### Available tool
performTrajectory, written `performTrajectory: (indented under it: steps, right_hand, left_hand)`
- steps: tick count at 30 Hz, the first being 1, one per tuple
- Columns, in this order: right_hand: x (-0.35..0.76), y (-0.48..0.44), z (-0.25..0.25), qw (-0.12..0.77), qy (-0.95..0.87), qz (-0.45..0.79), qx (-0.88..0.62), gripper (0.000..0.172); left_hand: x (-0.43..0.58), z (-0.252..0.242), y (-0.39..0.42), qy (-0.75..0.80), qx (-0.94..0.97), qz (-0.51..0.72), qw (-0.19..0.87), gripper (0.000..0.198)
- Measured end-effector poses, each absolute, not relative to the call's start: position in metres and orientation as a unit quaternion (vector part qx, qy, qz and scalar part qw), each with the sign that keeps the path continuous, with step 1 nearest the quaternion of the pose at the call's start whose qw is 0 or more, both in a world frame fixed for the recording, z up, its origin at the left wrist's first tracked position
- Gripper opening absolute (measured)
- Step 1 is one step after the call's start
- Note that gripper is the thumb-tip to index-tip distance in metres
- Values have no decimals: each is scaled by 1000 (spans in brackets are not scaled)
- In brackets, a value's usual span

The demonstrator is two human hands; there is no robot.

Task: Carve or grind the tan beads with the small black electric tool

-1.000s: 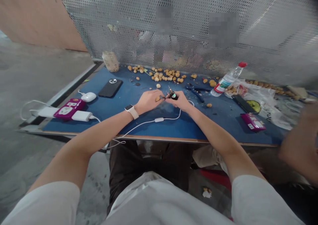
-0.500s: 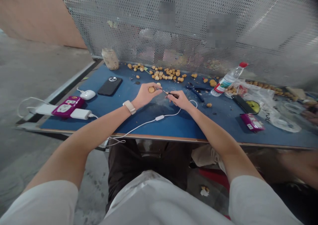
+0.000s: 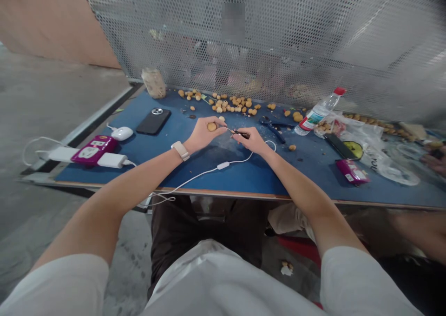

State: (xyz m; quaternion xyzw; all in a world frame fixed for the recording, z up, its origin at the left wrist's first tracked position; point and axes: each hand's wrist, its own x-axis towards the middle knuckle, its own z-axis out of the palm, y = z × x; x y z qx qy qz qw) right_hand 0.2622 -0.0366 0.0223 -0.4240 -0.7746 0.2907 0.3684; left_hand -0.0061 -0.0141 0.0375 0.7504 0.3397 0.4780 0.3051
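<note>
My left hand (image 3: 205,134) pinches a small round tan bead or nut (image 3: 211,126) between fingers and thumb. A white watch (image 3: 180,151) sits on that wrist. My right hand (image 3: 251,141) grips a small black corded tool (image 3: 239,133) with a thin metal tip. The tip points left, close to my left fingers, and does not visibly touch the round piece. A white cable (image 3: 223,166) with an inline switch runs across the blue table (image 3: 244,179) from the tool. Many similar tan pieces (image 3: 223,104) lie in a scattered band along the table's far side.
Left of my hands are a black phone (image 3: 153,121), a purple power strip (image 3: 94,150) and a white power bank (image 3: 112,160). Right are blue-handled pliers (image 3: 273,131), a water bottle (image 3: 315,114) and a plastic bag (image 3: 378,151). A perforated metal screen (image 3: 278,42) stands behind. Another person's hand (image 3: 434,160) is at far right.
Compared with a second ago, my left hand has lifted the round piece and drawn slightly left, apart from the tool. Another person's hand at far right has shifted lower and back.
</note>
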Motion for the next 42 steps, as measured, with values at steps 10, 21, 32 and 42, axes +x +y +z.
performTrajectory:
  steps: [10,21,32,42]
  right_hand:
    - [263,-38,26,357,-776,283,-436,68]
    - [266,-45,39,340,-795,249,-436,70]
    - [272,-38,28,339,-823,115,-441,55]
    - [274,-35,19,334,-828,68,-444,49]
  left_hand:
    - [-9,44,-17,341,766,464,286,22]
    - [-8,46,-22,343,776,444,289,16]
    - [-8,37,-13,343,764,436,330,29]
    - [-8,36,-14,329,738,426,407,44]
